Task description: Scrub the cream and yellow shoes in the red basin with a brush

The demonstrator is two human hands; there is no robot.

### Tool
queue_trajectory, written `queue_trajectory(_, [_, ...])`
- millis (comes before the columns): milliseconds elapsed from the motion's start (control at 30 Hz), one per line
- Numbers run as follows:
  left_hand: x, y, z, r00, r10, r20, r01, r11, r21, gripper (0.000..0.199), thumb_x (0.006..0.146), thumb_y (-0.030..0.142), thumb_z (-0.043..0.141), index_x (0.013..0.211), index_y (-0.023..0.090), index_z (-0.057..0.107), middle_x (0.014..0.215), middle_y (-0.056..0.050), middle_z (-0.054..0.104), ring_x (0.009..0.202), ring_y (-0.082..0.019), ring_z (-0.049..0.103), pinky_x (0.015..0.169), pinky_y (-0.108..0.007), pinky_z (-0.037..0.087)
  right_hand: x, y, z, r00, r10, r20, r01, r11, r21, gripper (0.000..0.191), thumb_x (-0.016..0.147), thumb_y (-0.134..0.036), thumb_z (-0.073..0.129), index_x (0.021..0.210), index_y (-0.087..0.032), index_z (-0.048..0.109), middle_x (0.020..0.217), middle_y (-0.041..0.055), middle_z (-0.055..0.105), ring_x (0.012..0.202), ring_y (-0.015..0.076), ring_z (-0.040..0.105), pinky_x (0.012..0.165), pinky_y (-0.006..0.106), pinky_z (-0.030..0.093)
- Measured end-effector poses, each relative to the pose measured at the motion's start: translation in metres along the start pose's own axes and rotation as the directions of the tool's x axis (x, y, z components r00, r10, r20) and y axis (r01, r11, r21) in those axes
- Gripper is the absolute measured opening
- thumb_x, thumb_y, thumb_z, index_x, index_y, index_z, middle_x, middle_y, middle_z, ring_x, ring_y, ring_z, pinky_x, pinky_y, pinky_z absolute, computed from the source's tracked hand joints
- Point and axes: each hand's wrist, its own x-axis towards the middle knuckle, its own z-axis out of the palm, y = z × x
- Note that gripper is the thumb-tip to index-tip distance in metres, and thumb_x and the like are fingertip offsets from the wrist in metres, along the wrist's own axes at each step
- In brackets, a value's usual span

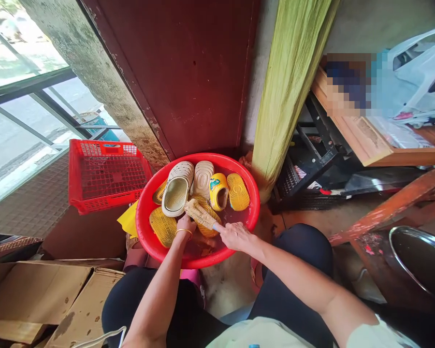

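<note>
Nearest, the right hand (235,237) grips a bristle brush (199,213); the left hand (185,226), fingers hidden, sits among wet slippers (177,189) in a red basin (197,162).

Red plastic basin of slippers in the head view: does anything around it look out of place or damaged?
A crumpled yellow sheet pokes out from under the left rim of the round red plastic basin, looking stray. The beige slipper lies tilted across others, beside the tan bristle brush.

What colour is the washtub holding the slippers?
The washtub is bright red, best seen from the head view.
</note>
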Motion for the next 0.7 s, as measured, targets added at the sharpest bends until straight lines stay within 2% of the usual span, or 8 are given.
queue_trajectory(133, [-0.001,0.004,-0.004,1.0,-0.003,0.019,0.004,0.999,-0.05,0.038,0.08,0.018,0.059,0.116,0.015,0.072,0.11,-0.017,0.077,0.104,-0.033,0.073,0.087,-0.037,0.054,0.006,0.008,-0.004,0.995,0.103,0.012,-0.103,0.994,0.032,0.053,0.101,-0.024,0.04,0.153,-0.03,0.043,0.109,0.0135,0.078,0.1,0.0295,0.074,0.083,0.039,0.053])
queue_trajectory(233, [-0.007,0.01,-0.009,0.998,0.043,0.039,-0.04,0.996,-0.084,0.032,0.075,0.02,0.062,0.106,0.02,0.073,0.091,-0.007,0.077,0.089,-0.026,0.072,0.079,-0.031,0.053,0.023,0.012,-0.009,0.982,0.188,0.031,-0.189,0.98,0.061,0.051,0.101,-0.022,0.04,0.152,-0.026,0.044,0.111,0.0139,0.078,0.104,0.0279,0.074,0.087,0.038,0.053])
queue_trajectory(300, [-0.011,0.013,-0.012,0.997,0.071,0.041,-0.063,0.982,-0.178,0.026,0.071,0.021,0.062,0.095,0.021,0.072,0.078,-0.001,0.073,0.08,-0.022,0.069,0.073,-0.028,0.051,0.03,0.012,-0.011,0.979,0.203,0.025,-0.204,0.976,0.073,0.05,0.101,-0.021,0.04,0.15,-0.023,0.046,0.109,0.0144,0.079,0.104,0.0278,0.074,0.086,0.037,0.053])
queue_trajectory(367, [-0.015,0.014,-0.013,0.998,0.048,0.027,-0.033,0.916,-0.399,0.021,0.065,0.024,0.063,0.084,0.02,0.069,0.069,0.001,0.067,0.072,-0.019,0.064,0.068,-0.027,0.05,0.03,0.008,-0.013,0.981,0.191,0.018,-0.192,0.978,0.084,0.049,0.1,-0.02,0.041,0.149,-0.023,0.047,0.108,0.0148,0.079,0.102,0.0282,0.075,0.085,0.037,0.054])
queue_trajectory(467, [-0.016,0.013,-0.011,0.998,-0.055,0.024,0.057,0.74,-0.67,0.016,0.059,0.029,0.06,0.073,0.02,0.061,0.061,0.002,0.059,0.062,-0.017,0.057,0.06,-0.028,0.047,0.017,0.0,-0.017,0.994,0.109,-0.008,-0.108,0.99,0.088,0.049,0.099,-0.022,0.041,0.147,-0.023,0.049,0.105,0.0149,0.079,0.098,0.0296,0.076,0.081,0.038,0.055])
queue_trajectory(567, [-0.013,0.013,-0.013,0.994,-0.109,0.02,0.088,0.668,-0.739,0.015,0.057,0.033,0.056,0.065,0.023,0.049,0.055,0.003,0.05,0.055,-0.015,0.05,0.055,-0.028,0.045,0.0,-0.005,-0.023,0.999,0.026,-0.035,-0.023,0.997,0.077,0.049,0.098,-0.023,0.041,0.146,-0.022,0.05,0.099,0.0144,0.079,0.093,0.031,0.077,0.079,0.04,0.056])
queue_trajectory(700, [-0.009,0.017,-0.027,0.993,-0.121,-0.007,0.063,0.568,-0.821,0.019,0.053,0.034,0.052,0.064,0.024,0.039,0.057,0.004,0.046,0.055,-0.012,0.047,0.057,-0.026,0.046,-0.009,0.003,-0.033,0.994,0.111,-0.019,-0.109,0.989,0.095,0.048,0.095,-0.02,0.043,0.141,-0.019,0.055,0.102,0.0167,0.079,0.095,0.0321,0.076,0.082,0.041,0.056])
